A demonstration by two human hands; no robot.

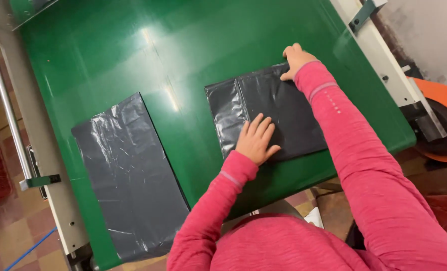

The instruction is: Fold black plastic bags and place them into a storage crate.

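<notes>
A folded black plastic bag point(278, 108) lies on the shiny green belt surface point(173, 45), right of centre. My left hand point(256, 139) rests flat on its near left part, fingers spread. My right hand point(296, 59) pinches the bag's far right corner with curled fingers. Both arms wear pink sleeves. A second, larger black plastic bag point(130, 173) lies flat on the left part of the belt, untouched by either hand.
A pale metal side rail point(37, 145) with a steel rod runs along the belt's left edge. Another rail with a bracket point(391, 75) borders the right side. An orange machine part with a black wheel point(446, 125) stands at the right. Tiled floor shows below.
</notes>
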